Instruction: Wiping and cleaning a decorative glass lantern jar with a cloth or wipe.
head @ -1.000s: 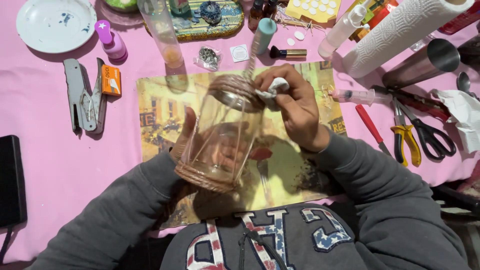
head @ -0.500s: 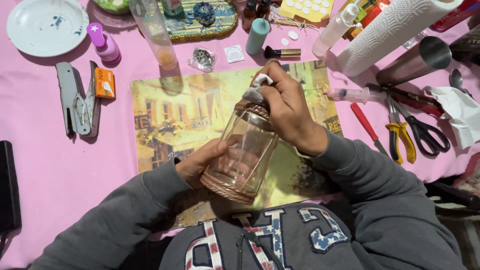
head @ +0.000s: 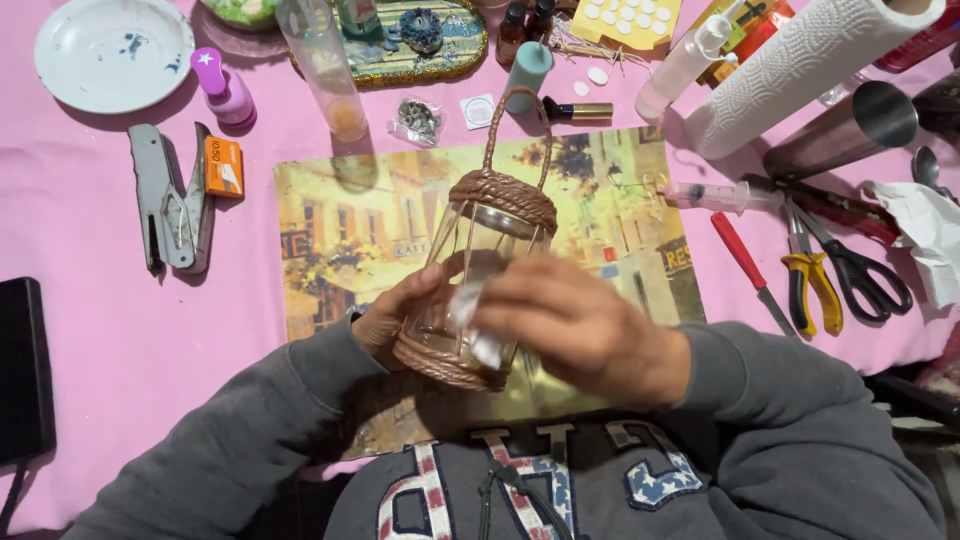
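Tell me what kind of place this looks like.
Probably a home craft table. A pink cloth is crowded with scissors, a stapler and a paint-smeared plate, and both hands hold a rope-trimmed glass jar over a picture mat.

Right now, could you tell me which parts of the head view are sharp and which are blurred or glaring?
In the head view, the right hand is smeared by motion blur, with the white wipe under it soft; the glass jar and left hand are fairly crisp; the scissors and stapler are sharp; lighting is even, with mild reflections on the jar glass.
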